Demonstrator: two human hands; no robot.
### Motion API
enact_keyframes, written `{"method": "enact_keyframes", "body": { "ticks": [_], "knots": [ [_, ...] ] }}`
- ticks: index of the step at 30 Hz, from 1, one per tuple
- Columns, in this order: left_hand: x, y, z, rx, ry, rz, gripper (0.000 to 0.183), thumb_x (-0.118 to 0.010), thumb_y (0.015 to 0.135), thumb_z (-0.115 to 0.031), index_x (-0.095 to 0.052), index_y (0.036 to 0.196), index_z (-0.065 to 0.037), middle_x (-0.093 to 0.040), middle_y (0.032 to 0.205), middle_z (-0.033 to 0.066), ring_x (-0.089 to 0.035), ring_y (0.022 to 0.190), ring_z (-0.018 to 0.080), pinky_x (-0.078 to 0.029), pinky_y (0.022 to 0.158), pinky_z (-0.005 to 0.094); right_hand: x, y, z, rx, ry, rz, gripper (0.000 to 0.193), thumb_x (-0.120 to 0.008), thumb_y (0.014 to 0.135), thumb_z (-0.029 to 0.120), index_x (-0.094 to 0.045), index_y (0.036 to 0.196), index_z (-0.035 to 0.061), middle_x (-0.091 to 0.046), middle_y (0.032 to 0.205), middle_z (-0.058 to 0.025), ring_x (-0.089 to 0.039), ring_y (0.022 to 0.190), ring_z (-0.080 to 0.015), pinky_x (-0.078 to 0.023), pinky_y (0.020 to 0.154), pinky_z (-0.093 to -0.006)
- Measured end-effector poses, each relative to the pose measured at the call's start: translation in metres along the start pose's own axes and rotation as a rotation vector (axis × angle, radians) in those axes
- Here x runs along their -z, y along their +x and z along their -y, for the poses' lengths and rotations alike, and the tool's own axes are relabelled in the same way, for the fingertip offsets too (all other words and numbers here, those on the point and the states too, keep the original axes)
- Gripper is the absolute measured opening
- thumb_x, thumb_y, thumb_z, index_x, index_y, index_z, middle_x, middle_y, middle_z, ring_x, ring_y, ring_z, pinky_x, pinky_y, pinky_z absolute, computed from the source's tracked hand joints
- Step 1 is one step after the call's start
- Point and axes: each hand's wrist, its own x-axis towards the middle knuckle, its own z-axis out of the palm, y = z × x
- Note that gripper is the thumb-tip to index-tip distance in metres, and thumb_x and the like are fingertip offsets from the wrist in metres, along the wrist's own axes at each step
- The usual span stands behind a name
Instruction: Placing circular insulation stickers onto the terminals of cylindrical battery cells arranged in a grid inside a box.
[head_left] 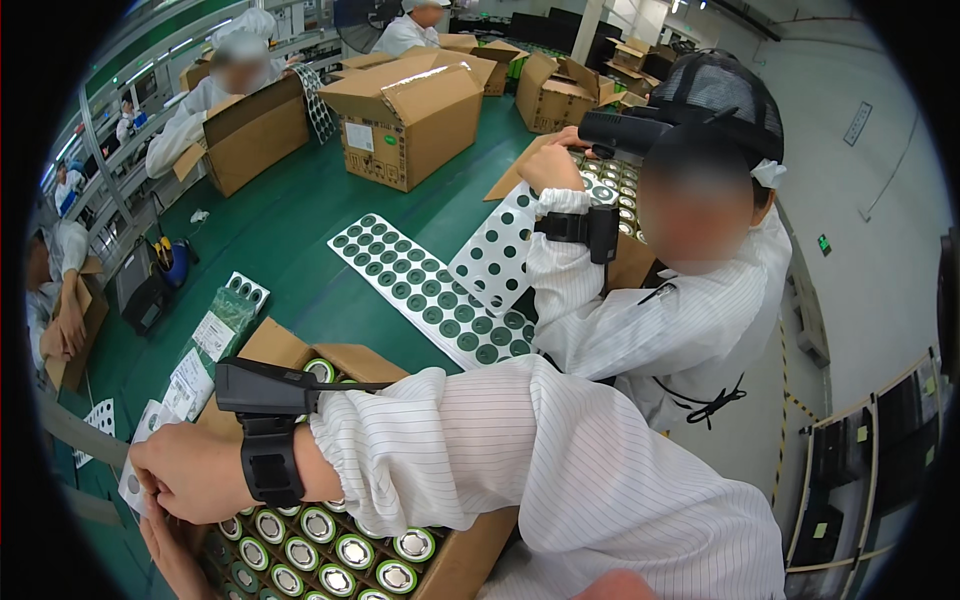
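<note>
At eight o'clock the left hand, its hold impossible to tell, sits just beside the right hand, which seems to pinch a white sticker strip. Peeling is probably in hand, calling next for a clean lift. Fingertips are hidden; the sleeve covers some battery cells, boxed at seven

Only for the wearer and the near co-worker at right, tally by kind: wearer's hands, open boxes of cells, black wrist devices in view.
Wearer's hands: 2 (right hand, left hand)
Open boxes of cells: 2 (wearer's box, co-worker's box)
Black wrist devices: 2 (wearer's device, co-worker's device)
Total: 6
</note>
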Motion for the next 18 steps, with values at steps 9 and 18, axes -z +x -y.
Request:
{"method": "enact_keyframes", "body": {
  "ticks": [9,18],
  "knots": [
    [0.019,0.013,0.031,-0.075,-0.026,-0.048,0.044,-0.043,0.102,-0.030,-0.050,0.131,0.002,-0.053,0.124,0.0128,-0.054,0.116,0.0196,-0.043,0.097,0.0299,0.002,0.002,-0.001,0.098,0.021,-0.019,0.008,-0.061,0.074,0.006,-0.058,0.079,0.0008,-0.063,0.070,-0.0131,-0.063,0.069,-0.0298,-0.048,0.061,-0.0391],
    [0.014,0.013,0.026,-0.172,-0.005,0.027,0.045,-0.047,0.101,-0.035,-0.055,0.117,0.006,-0.059,0.112,0.0113,-0.057,0.102,0.0159,-0.043,0.092,0.0287,0.025,0.011,0.000,0.017,0.021,-0.012,0.012,-0.063,0.080,0.011,-0.062,0.087,0.0015,-0.063,0.076,-0.0083,-0.062,0.069,-0.0180,-0.049,0.063,-0.0313]
  ]
}}
